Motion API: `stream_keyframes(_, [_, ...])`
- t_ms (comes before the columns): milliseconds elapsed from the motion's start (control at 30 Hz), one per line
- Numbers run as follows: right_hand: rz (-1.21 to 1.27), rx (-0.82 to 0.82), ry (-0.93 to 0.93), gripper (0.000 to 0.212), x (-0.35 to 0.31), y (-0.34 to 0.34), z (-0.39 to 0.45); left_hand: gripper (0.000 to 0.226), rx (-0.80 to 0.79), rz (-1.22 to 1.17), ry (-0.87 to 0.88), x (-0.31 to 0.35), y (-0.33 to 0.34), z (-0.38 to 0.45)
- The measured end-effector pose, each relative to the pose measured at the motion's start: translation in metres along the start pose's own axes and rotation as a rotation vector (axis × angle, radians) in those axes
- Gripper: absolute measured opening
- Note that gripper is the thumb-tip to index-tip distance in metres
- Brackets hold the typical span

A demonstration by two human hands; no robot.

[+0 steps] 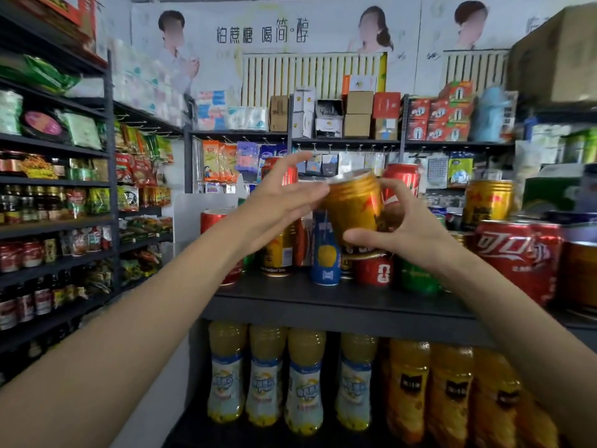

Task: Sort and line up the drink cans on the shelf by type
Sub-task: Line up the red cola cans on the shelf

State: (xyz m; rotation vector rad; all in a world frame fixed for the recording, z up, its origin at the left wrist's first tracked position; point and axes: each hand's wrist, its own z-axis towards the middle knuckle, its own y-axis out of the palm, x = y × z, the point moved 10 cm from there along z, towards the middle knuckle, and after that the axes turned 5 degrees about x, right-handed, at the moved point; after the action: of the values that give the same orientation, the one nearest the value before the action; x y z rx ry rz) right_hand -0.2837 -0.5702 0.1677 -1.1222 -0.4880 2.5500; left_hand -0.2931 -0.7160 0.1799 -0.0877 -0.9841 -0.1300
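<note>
A gold drink can [352,208] hangs tilted above the dark shelf board [323,302]. My right hand [407,234] pinches it, thumb at the front low down and fingers curled behind its right side. My left hand [277,202] reaches in with straight fingers whose tips touch the can's upper left. Mixed cans stand on the shelf below: a blue can [324,253], a short red can [371,270], a green can [416,278], a yellow can [277,250]. Another gold can [487,202] and a large red cola can [517,253] stand at the right.
More red cans [402,181] are stacked behind the hands. Pale yellow bottles [303,376] and orange bottles [449,392] fill the shelf beneath. A rack of snacks and jars [64,205] runs along the left. Boxes [355,114] sit on the top shelf.
</note>
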Motion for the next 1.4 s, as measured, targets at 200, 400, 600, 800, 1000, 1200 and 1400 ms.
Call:
stream_keyframes(200, [-0.318,0.182,-0.019,0.096,0.036,0.002,-0.014,0.034,0.051,0.594,0.154,0.017,0.003,0.018])
stream_keyframes(400, [-0.587,0.214,-0.018,0.092,0.044,0.022,-0.016,0.024,0.497,0.872,0.343,0.041,-0.076,0.002])
stream_keyframes(600, [-0.673,0.231,0.013,0.096,0.045,0.036,-0.015,0.030,0.565,1.072,0.074,-0.003,-0.118,-0.005])
stream_keyframes(800, [-0.637,0.384,-0.311,0.072,-0.026,0.038,-0.014,0.050,0.521,0.954,-0.085,-0.017,-0.139,-0.013])
stream_keyframes(1000, [-0.268,0.016,-0.262,0.052,-0.045,0.130,0.009,0.043,0.492,0.722,-0.048,-0.025,-0.154,-0.035])
stream_keyframes(1200, [0.637,-0.238,0.249,0.049,-0.019,0.193,0.013,0.044,0.513,-0.048,-0.035,-0.028,-0.174,-0.058])
stream_keyframes(1400, [0.780,-0.151,0.206,0.056,-0.035,0.167,0.037,0.040,0.369,-0.108,-0.031,-0.013,-0.180,-0.055])
